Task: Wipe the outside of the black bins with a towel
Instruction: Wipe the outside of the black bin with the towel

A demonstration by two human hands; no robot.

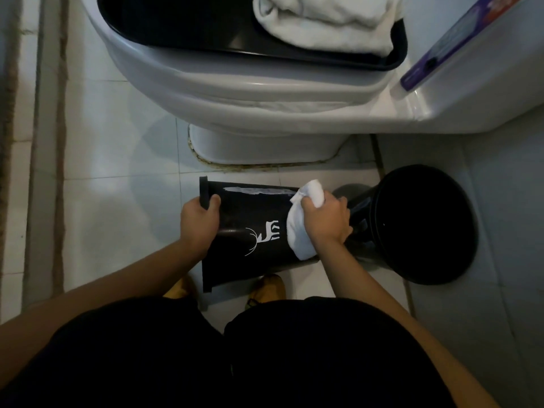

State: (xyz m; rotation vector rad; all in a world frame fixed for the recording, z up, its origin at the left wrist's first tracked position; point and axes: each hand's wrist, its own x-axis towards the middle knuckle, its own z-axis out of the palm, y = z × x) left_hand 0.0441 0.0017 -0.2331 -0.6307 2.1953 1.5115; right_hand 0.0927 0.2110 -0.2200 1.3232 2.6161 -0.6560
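A black bin (253,213) with a white deer print lies tipped on its side over the floor, its rim to the left. My left hand (200,222) grips that rim. My right hand (326,222) holds a bunched white towel (297,231) against the bin's side near its base. A second black bin (424,225) stands upright just to the right, its open mouth facing up; it touches or nearly touches the first bin's base.
A white toilet (265,95) stands right behind the bins. On its lid rests a black tray (182,33) with a folded white towel (323,22). A purple packet (447,45) lies on the cistern. Pale floor tiles spread to the left; my yellow shoes (268,290) are below the bin.
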